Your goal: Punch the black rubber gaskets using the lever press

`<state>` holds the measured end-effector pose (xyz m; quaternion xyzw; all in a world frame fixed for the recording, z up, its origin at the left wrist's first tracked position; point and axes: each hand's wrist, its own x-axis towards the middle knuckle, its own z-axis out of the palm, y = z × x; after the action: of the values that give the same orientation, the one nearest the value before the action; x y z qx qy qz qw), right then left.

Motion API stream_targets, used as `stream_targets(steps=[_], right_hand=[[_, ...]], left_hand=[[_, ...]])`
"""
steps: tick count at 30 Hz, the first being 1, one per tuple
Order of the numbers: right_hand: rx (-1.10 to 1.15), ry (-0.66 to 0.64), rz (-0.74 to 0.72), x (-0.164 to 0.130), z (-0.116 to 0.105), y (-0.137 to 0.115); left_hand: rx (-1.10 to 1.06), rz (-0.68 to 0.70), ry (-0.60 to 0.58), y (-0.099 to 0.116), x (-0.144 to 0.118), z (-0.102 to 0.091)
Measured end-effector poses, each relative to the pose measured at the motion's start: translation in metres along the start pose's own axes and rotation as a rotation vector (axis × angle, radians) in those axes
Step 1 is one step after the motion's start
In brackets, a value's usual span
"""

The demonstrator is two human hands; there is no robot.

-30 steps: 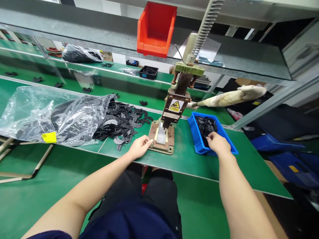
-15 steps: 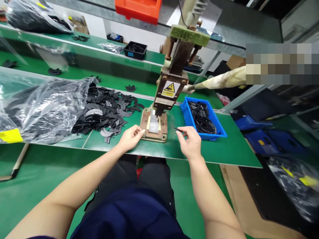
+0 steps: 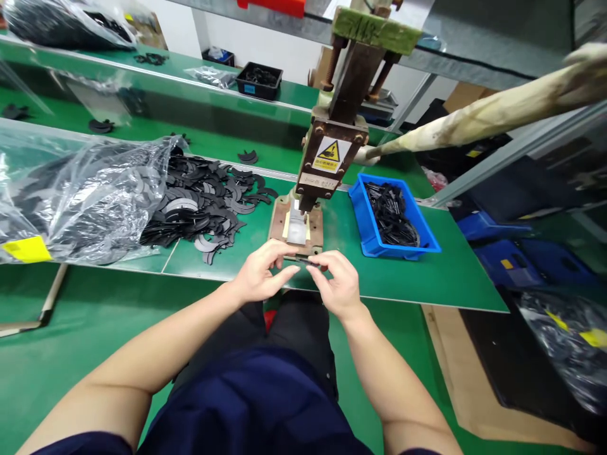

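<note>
My left hand [image 3: 262, 275] and my right hand [image 3: 337, 285] meet at the near edge of the green bench, just in front of the hand press base [image 3: 297, 228]. Between their fingertips they hold a small thin black part [image 3: 306, 260]. The brown press [image 3: 332, 157] with its yellow warning label stands directly behind. Its cloth-wrapped lever [image 3: 478, 115] sticks out to the right. A blue bin [image 3: 392, 218] of small black parts sits right of the press.
A pile of black curved flat pieces [image 3: 207, 205] spills from a clear plastic bag [image 3: 76, 199] on the left. A black tray [image 3: 258, 81] and more bags lie on the rear bench. Blue crates [image 3: 516, 262] and a bag stand on the floor at right.
My right hand left the blue bin carrying a small black part and came left to the middle. My left hand drew back from the press base to meet it.
</note>
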<state>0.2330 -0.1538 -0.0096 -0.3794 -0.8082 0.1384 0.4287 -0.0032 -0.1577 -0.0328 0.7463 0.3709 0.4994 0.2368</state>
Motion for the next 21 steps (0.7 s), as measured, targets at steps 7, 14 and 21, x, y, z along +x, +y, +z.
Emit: stream_targets(steps=[7, 14, 21], right_hand=[[0.015, -0.031, 0.007, -0.01, 0.0, 0.001], [0.059, -0.091, 0.014, -0.012, 0.008, 0.008], [-0.026, 0.168, 0.069, 0.039, -0.04, 0.027]], left_hand=[[-0.048, 0.04, -0.042, 0.002, -0.002, 0.008], [-0.063, 0.065, -0.094, -0.003, -0.003, 0.005], [0.176, -0.007, 0.02, -0.043, 0.042, -0.017]])
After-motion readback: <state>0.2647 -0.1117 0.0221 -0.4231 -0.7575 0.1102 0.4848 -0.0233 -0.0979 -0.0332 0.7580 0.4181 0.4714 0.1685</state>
